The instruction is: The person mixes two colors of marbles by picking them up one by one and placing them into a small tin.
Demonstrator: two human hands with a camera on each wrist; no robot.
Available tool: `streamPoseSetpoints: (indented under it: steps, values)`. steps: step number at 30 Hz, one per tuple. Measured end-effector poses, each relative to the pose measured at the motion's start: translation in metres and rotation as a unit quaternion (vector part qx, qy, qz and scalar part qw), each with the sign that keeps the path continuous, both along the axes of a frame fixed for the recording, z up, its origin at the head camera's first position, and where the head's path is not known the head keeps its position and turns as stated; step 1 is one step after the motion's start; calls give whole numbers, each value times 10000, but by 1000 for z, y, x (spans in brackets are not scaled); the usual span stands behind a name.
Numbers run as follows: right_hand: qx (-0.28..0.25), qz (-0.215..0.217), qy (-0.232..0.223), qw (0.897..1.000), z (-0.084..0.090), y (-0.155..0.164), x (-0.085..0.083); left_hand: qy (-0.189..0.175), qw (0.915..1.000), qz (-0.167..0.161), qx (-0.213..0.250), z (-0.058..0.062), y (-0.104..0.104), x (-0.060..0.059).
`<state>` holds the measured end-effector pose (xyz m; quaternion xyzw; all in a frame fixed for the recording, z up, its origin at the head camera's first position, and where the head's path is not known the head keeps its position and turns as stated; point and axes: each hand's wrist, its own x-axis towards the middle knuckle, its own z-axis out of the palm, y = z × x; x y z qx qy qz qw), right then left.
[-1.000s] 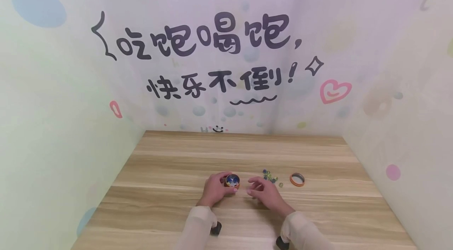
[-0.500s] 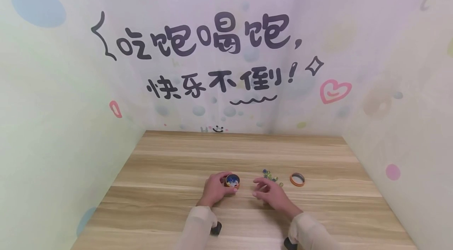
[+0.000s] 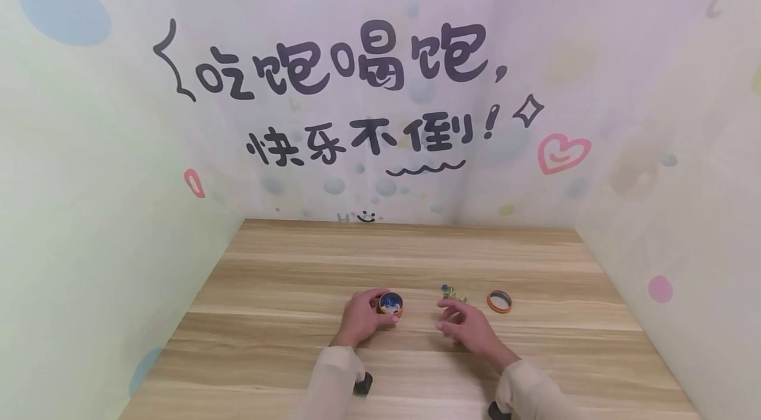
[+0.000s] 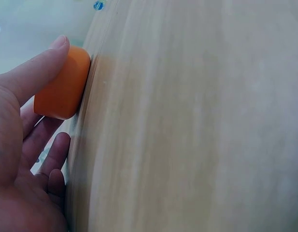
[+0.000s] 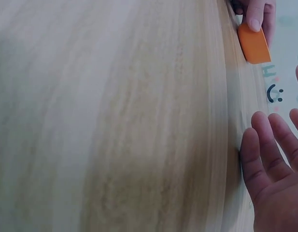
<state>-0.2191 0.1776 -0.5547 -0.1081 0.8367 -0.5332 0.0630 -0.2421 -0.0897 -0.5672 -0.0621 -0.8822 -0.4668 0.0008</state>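
Observation:
My left hand (image 3: 357, 321) grips a small round orange container (image 4: 72, 89) between thumb and fingers, upright on the table. Blue and clear marbles lie inside it in the head view. My right hand (image 3: 472, 329) hovers to the right of the container with loosely bent fingers and nothing between them. In the right wrist view its fingers (image 5: 267, 140) are spread apart. Beyond the right fingertips lie loose blue and yellow-green marbles (image 3: 450, 292), partly hidden by that hand.
An orange ring-shaped lid (image 3: 500, 311) with a pale middle lies on the wooden table (image 3: 333, 255), right of the marbles. Printed white walls (image 3: 380, 189) enclose the table at the back and both sides.
My right hand has moved to the right, away from the container and over part of the loose marbles. The left hand and the container have stayed in place.

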Motion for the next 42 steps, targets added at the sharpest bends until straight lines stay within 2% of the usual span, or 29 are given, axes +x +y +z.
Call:
streamPoseSetpoints:
  steps: [5, 14, 18, 23, 35, 42]
  values:
    - [-4, -341, 76, 9994, -4, 7, 0, 10, 10000, -22, 15, 0, 0, 0]
    - [129, -698, 174, 9973, -8, 19, 0, 63, 10000, -58, -14, 1, 0, 0]
    - [198, -996, 182, 9947, -6, 23, 1, 71, 10000, -64, -9, 1, 0, 0]
    - [340, -1295, 402, 9902, -6, 26, 0, 68, 9999, -76, -1, 1, 0, 0]
    - [619, -1514, 530, 9851, -5, 33, -3, 76, 9999, -76, -76, 0, -1, -2]
    - [979, -1630, 820, 9783, -9, 35, -6, 53, 9999, -70, -72, -1, -1, -2]
